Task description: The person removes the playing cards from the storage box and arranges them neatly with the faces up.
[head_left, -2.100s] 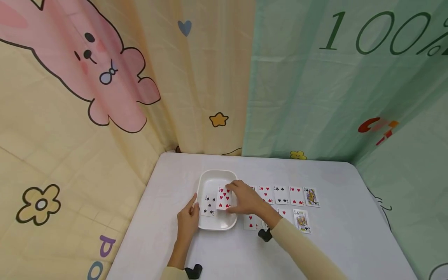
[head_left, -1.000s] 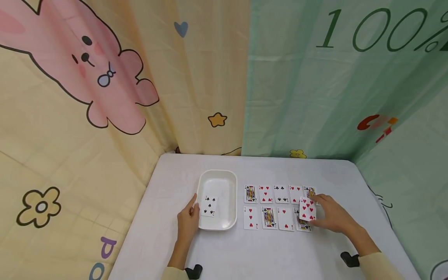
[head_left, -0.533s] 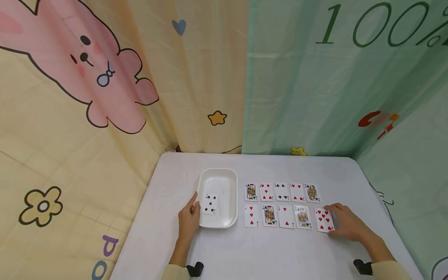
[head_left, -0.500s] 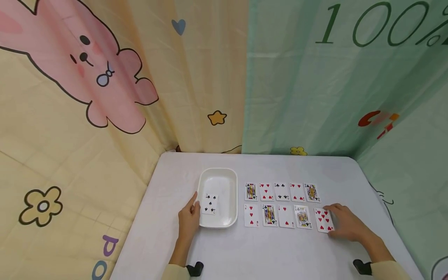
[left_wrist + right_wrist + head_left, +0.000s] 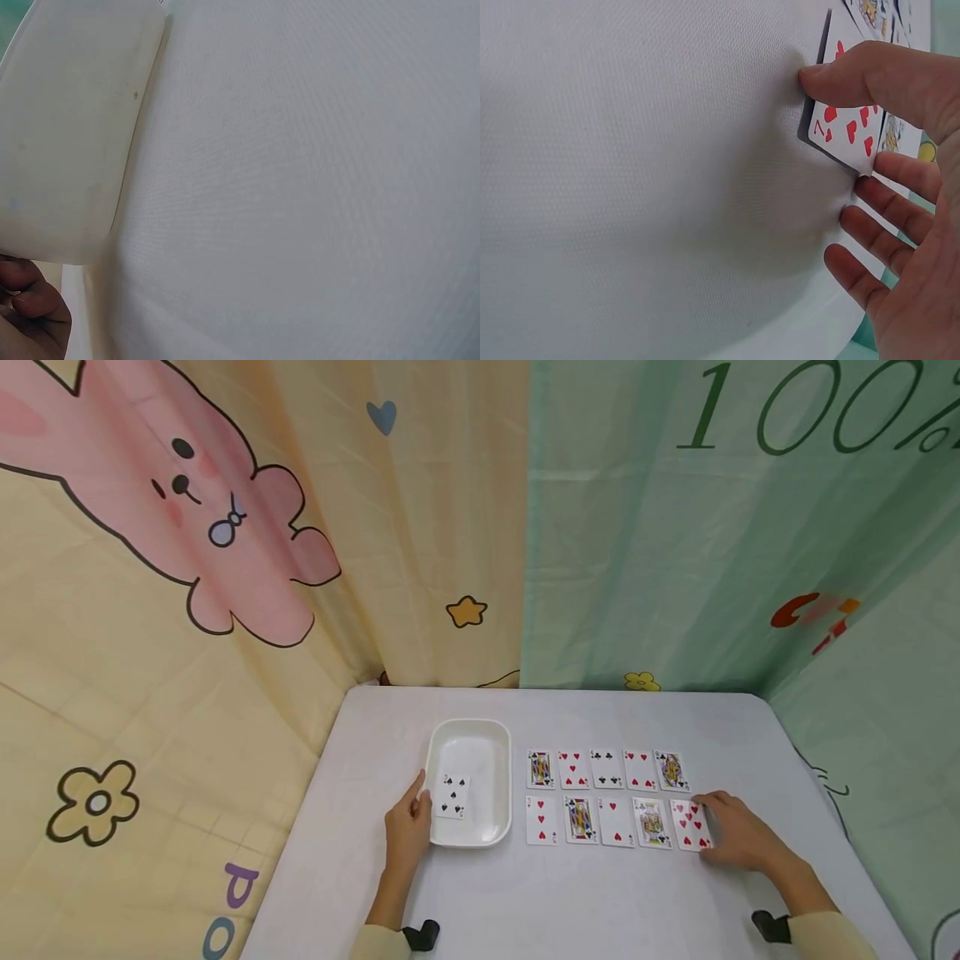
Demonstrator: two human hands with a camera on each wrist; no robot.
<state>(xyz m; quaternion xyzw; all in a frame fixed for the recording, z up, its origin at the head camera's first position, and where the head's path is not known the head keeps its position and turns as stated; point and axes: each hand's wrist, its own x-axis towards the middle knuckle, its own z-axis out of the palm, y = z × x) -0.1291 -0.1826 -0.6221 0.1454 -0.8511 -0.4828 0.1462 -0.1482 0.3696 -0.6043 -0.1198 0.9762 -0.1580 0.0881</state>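
Observation:
At the right end of the near row of playing cards, my right hand (image 5: 738, 833) pinches a seven of hearts (image 5: 690, 827) between thumb and index finger. The right wrist view shows the thumb across one edge of this seven of hearts (image 5: 847, 124) and a dark shadow along its side; the other fingers are spread off it. My left hand (image 5: 407, 831) grips the left rim of a white tray (image 5: 504, 777), its fingers curled at the corner in the left wrist view. Inside the tray lies one spade card (image 5: 453, 797), face up.
Two rows of face-up cards lie right of the tray. The far row runs from a face card (image 5: 540, 769) to another face card (image 5: 672, 772). A three of hearts (image 5: 542, 821) begins the near row. Curtains (image 5: 450, 527) hang behind the white table (image 5: 600, 902).
My right hand has carried the seven of hearts from the tray to the near row's right end, then slid it left, close to the neighbouring face card. My left hand has stayed at the tray.

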